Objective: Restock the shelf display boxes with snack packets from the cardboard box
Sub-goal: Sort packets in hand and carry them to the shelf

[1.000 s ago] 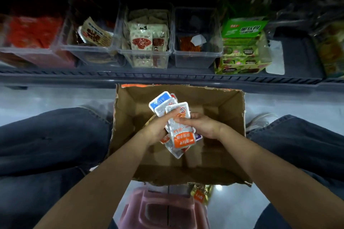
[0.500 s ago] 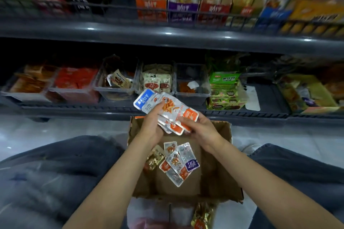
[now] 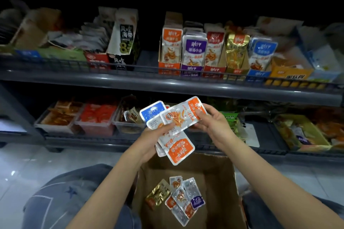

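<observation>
A person's left hand (image 3: 154, 136) grips a fanned bunch of snack packets while the right hand (image 3: 214, 124) pinches the orange end of the top packet (image 3: 183, 116), drawing it sideways from the fan. A second ago both hands were low inside the cardboard box (image 3: 221, 176), gathering the bunch. It is now held above the box's far edge, in front of the lower shelf, and the view has tipped up to take in the upper shelf (image 3: 111, 82). Picking appears finished and sorting by colour begun, with the single orange packet probably bound for the matching display box.

At least four packets show in the fan: one blue-topped (image 3: 153, 111), the orange one being pulled, a second orange one hanging downward (image 3: 179, 148), and a pale one tucked between them. Others may hide behind.

Some seven loose packets lie overlapping on the box floor, among them one gold (image 3: 158, 194) and one purple (image 3: 197, 201). The overlap makes the count uncertain.

Five display boxes of the same brand stand side by side on the upper shelf: orange (image 3: 170, 66), purple (image 3: 192, 69), red (image 3: 213, 69), gold (image 3: 237, 70) and blue (image 3: 257, 74). Three clear tubs (image 3: 96, 126) sit left on the lower shelf.
</observation>
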Demonstrator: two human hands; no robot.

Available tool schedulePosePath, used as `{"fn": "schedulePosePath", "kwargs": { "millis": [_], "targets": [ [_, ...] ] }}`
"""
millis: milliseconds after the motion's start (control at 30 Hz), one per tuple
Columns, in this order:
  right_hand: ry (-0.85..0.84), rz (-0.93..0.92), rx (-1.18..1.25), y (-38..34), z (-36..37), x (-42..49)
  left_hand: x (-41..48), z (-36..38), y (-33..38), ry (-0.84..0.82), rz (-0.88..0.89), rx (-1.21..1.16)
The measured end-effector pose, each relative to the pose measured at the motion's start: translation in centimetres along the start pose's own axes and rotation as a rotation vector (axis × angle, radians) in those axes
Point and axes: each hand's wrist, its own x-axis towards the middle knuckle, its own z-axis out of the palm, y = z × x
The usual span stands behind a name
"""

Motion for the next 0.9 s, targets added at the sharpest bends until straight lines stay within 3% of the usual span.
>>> {"fn": "schedulePosePath", "kwargs": {
  "millis": [133,300,500,733,900],
  "targets": [
    [0.106,0.027,0.116,-1.9,1.2,0.0,0.5,0.8,2.5,0.123,0.112,-0.164],
    [0.114,0.084,0.04,-0.7,3.8,-1.3,1.0,2.2,4.1,0.322,0.216,-0.354],
    [-0.009,0.267,0.38,-0.7,6.2,-1.6,0.9,2.9,5.0,0.333,0.242,-0.383],
    [-0.005,0.26,0.237,-3.4,4.6,-0.4,0.9,-0.2,6.7,0.247,0.09,-0.335],
    [-0.002,0.12,-0.158,-6.1,3.7,0.8,0.2,-1.7,7.9,0.16,0.052,-0.02]
  ]
}}
